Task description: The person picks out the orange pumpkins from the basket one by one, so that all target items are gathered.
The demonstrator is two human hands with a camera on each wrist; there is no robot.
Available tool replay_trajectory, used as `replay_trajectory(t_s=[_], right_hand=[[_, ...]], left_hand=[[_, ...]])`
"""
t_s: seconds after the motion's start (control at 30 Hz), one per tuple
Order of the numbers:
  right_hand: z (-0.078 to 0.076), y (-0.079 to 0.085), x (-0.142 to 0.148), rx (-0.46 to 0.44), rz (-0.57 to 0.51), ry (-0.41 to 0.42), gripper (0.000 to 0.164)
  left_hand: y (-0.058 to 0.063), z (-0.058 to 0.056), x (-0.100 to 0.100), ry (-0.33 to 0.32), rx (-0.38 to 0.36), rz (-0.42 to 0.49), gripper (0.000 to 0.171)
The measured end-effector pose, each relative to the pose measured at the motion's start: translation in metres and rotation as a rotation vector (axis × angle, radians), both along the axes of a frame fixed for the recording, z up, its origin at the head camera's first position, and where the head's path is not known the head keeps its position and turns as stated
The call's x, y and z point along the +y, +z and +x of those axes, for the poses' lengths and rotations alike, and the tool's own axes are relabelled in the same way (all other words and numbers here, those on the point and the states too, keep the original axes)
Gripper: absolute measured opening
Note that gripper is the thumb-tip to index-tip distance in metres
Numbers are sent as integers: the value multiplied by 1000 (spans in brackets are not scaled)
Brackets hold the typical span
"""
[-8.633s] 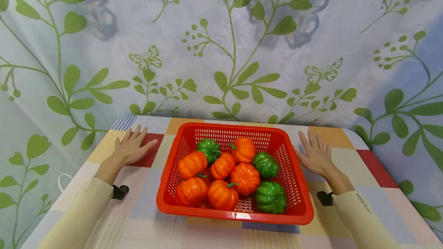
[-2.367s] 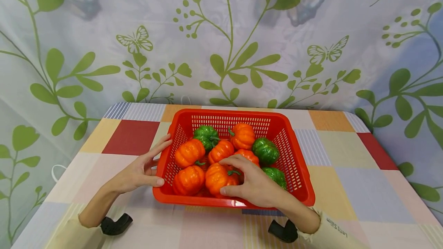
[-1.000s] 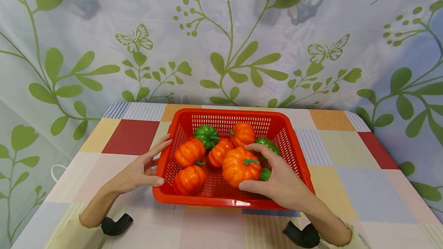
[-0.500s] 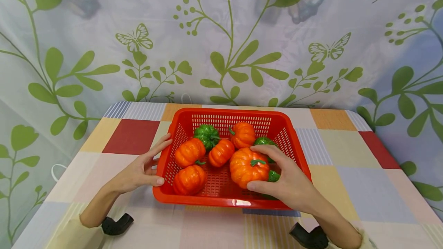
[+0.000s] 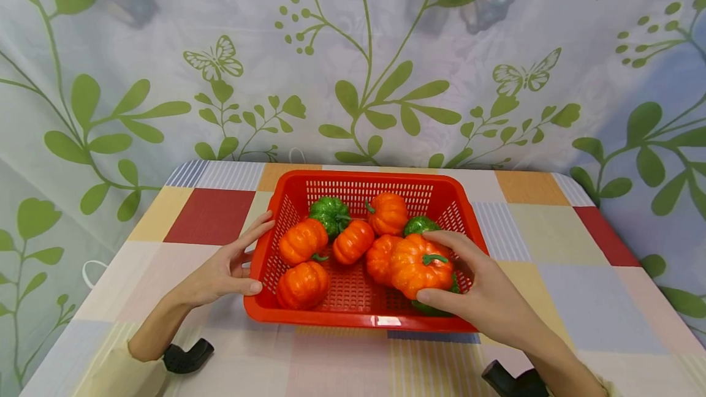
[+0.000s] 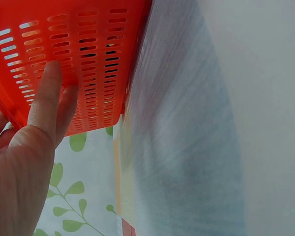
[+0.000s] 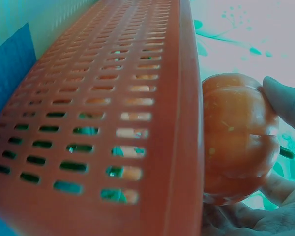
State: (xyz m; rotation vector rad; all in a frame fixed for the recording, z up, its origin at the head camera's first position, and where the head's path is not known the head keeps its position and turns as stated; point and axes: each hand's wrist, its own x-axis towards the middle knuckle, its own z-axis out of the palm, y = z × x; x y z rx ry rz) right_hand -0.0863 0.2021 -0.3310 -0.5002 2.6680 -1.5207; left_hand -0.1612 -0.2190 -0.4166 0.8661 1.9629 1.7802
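Note:
My right hand (image 5: 493, 290) grips an orange toy pumpkin (image 5: 421, 267) with a green stem, thumb on the near side and fingers behind. The right wrist view shows this pumpkin (image 7: 238, 137) beyond the rim of the red plastic basket (image 5: 342, 321). In the head view it overlaps an orange pumpkin (image 5: 379, 260) and two green ones at the right. My left hand (image 5: 212, 277) rests against the basket's left side, thumb near the front corner. Its extended fingers (image 6: 48, 93) touch the slotted outer wall. At the left lie orange pumpkins (image 5: 303, 285) and a green one (image 5: 329, 214).
A patchwork tablecloth (image 5: 209, 216) covers the table under the basket. Behind it hangs a pale curtain (image 5: 248, 121) with green leaves and butterflies. Black wrist mounts (image 5: 189, 356) sit under both forearms.
Both hands first lay flat beside the basket, then came to it. The right hand took hold of the orange pumpkin at the front and moved it rightward. The left hand has stayed put lately.

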Motion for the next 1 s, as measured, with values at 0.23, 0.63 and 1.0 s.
replay_trajectory(t_s=[0.23, 0.63, 1.0], right_hand=[[9, 2, 16, 63, -9, -32, 62], [27, 1, 40, 106, 72, -150, 67], [29, 0, 66, 141, 54, -239, 73]], left_hand=[[0, -1, 0, 6, -12, -4, 92], [1, 0, 0, 9, -42, -9, 92], [2, 1, 1, 17, -20, -17, 91]])
